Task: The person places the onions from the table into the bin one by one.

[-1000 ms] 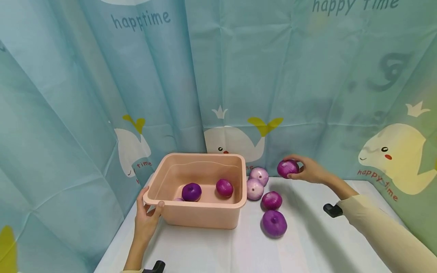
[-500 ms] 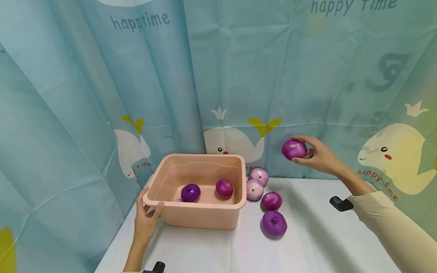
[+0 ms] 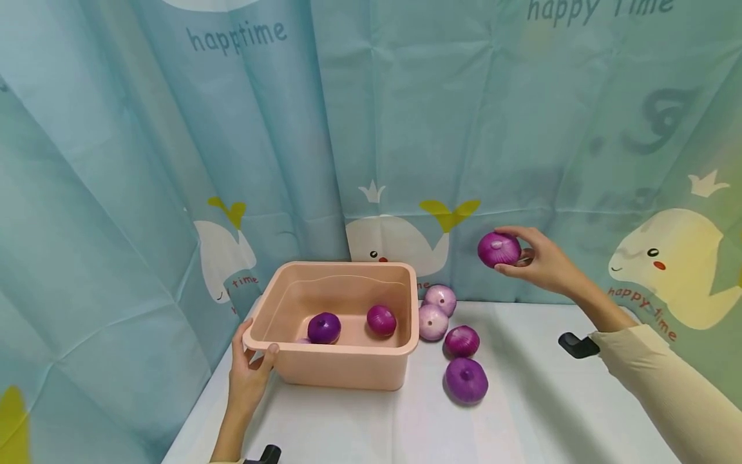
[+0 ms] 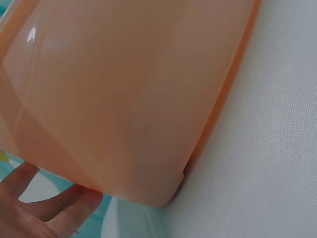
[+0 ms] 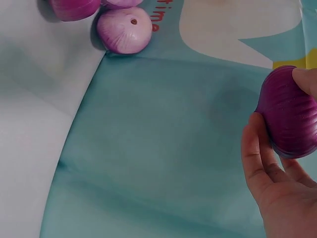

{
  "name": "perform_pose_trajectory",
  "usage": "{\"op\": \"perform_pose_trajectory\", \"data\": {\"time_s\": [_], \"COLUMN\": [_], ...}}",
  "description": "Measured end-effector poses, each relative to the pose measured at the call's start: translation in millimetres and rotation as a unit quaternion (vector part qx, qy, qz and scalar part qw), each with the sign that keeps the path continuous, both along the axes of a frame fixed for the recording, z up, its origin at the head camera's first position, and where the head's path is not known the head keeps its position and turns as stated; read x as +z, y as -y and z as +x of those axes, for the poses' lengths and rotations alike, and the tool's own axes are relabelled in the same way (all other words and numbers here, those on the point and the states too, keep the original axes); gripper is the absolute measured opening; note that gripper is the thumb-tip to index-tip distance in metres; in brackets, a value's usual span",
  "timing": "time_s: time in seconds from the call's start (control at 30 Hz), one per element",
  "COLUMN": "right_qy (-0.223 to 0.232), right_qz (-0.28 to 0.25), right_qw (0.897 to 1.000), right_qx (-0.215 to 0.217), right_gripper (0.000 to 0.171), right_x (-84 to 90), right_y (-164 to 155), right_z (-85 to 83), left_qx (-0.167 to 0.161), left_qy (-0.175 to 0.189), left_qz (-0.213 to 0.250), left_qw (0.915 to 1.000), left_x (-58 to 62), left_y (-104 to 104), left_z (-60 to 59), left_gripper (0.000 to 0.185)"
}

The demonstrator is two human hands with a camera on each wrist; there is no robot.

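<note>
Your right hand (image 3: 542, 263) is gripping a purple onion (image 3: 498, 249) in the air, right of and above the pink tub (image 3: 339, 367). Your left hand (image 3: 248, 372) is clasping the tub's near-left corner. Four loose onions (image 3: 461, 341) are lying just right of the tub, two more onions (image 3: 381, 319) inside it.

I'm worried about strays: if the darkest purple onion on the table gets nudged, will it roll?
Probably yes: the onion is round and sits free on the smooth table. It looks firm and glossy, so perhaps slippery. The tub beside it might stop it.

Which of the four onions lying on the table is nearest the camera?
The dark purple onion at the front, alone; the other three cluster behind it, closer to the curtain.
</note>
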State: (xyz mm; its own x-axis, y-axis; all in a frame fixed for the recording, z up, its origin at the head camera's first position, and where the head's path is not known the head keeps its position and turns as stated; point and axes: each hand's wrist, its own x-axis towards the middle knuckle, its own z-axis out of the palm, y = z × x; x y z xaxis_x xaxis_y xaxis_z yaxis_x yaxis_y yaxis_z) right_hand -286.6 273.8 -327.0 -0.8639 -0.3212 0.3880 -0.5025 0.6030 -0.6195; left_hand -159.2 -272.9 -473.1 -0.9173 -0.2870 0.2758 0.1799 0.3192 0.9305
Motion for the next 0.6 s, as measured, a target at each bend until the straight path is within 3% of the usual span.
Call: {"op": "perform_pose_trajectory", "data": {"time_s": [0.3, 0.6], "right_qy": [-0.015, -0.015], "right_qz": [0.021, 0.08], "right_qw": [0.999, 0.989], "right_qx": [0.037, 0.121], "right_gripper": [0.067, 0.066], "right_x": [7.6, 34.4], "right_y": [20, 77], "right_z": [-7.2, -25.8], "left_qx": [-0.005, -0.011], "left_qy": [-0.009, -0.013], "left_qz": [-0.006, 0.002], "left_qw": [0.9999, 0.9999], "left_x": [3.1, 3.1], "left_y": [0, 0], "left_z": [2.5, 2.9], "left_gripper": [0.076, 0.077]}}
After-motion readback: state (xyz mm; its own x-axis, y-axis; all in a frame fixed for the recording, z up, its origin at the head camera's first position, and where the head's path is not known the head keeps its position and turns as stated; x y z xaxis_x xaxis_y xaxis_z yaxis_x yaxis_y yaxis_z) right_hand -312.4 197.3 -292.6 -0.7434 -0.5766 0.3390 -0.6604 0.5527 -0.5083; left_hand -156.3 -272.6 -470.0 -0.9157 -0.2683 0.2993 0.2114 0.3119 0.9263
